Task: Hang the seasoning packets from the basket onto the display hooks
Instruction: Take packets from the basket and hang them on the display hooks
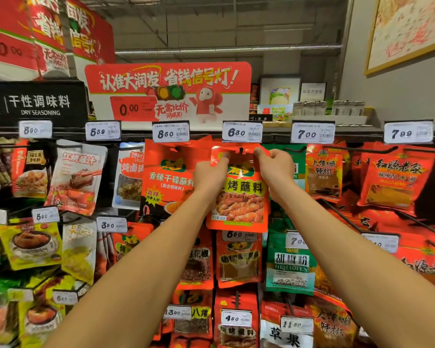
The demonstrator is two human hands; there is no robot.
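Note:
An orange-red seasoning packet (pixel 239 204) with a picture of grilled meat hangs in front of the top row, under the 6.30 price tag (pixel 242 132). My left hand (pixel 210 175) pinches its upper left corner. My right hand (pixel 274 167) pinches its upper right corner. The dark tip of a display hook (pixel 241 149) shows at the packet's hang hole, between my two hands. The basket is out of view.
Rows of hooks with other seasoning packets fill the rack: a red dipping-spice packet (pixel 166 177) to the left, green pepper packets (pixel 289 262) below right, red chilli packets (pixel 394 179) at right. Bare black hooks (pixel 342 212) jut out at right. A red sign (pixel 168 91) stands above.

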